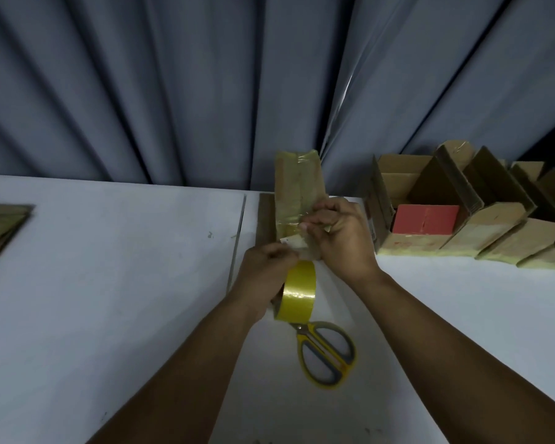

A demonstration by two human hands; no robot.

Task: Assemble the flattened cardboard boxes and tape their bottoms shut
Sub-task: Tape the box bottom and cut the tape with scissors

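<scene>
A small cardboard box (297, 187) stands on the white table (125, 283) in the middle, its taped bottom facing me. My right hand (340, 235) holds the box's near end, fingers curled on a strip of tape there. My left hand (266, 270) grips a yellow tape roll (298, 291) just below the box, thumb and fingers up near the tape's free end. Yellow-handled scissors (326, 352) lie on the table right behind the roll, blades hidden under it.
Several assembled cardboard boxes (462, 206) stand in a row at the back right, one showing a red inside. A stack of flattened boxes (0, 232) lies at the left edge. A flat cardboard piece (265, 216) rests beside the held box. Grey curtain (173, 84) behind.
</scene>
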